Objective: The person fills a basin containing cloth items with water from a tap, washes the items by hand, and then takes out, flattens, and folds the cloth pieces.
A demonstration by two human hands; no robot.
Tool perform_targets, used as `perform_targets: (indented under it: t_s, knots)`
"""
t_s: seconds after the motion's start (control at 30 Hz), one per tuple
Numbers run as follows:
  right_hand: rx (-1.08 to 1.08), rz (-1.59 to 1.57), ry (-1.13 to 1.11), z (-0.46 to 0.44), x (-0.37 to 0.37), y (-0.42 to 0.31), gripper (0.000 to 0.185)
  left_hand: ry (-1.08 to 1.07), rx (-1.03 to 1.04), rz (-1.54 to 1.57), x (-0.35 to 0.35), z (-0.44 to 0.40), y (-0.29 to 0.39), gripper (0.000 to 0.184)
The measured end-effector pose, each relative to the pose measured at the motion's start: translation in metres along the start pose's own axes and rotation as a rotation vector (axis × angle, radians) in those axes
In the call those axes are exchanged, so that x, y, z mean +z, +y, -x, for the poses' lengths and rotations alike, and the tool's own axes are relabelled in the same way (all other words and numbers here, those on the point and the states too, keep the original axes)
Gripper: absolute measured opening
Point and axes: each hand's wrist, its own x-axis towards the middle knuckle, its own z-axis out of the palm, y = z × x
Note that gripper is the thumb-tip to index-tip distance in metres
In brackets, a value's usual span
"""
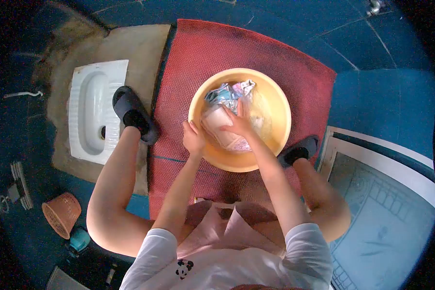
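Note:
A yellow plastic basin (279,140) stands on the red mat between my feet. Inside it lie a wet pale cloth (216,118), a blue, patterned piece of cloth (223,95) and some water. My left hand (194,139) is at the basin's left side, its fingers curled at the rim. Reaching into the basin, my right hand (238,122) rests on the pale cloth with thumb and fingers spread apart. Part of the pale cloth is hidden beneath that hand.
A white squat toilet (95,111) is set in the floor at left. The red textured mat (203,53) lies under the basin. An orange basket (62,215) sits at lower left. A white-framed door with a frosted panel (382,217) is at right.

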Motion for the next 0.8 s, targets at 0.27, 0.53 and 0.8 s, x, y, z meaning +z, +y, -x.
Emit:
perform_targets:
  t_s: [0.27,0.53,0.8]
  knots:
    - [0.332,-0.081,0.363,0.024,0.036,-0.043,0.079,0.004,0.023,0.017,0.003,0.000,-0.001,0.032]
    - [0.930,-0.431,0.457,-0.022,0.047,-0.064,0.073,0.000,-0.025,0.005,0.014,-0.003,0.001,0.032]
    - [1.140,-0.798,0.373,-0.044,0.039,-0.058,0.090,-0.005,-0.012,0.030,0.006,-0.015,-0.007,0.031]
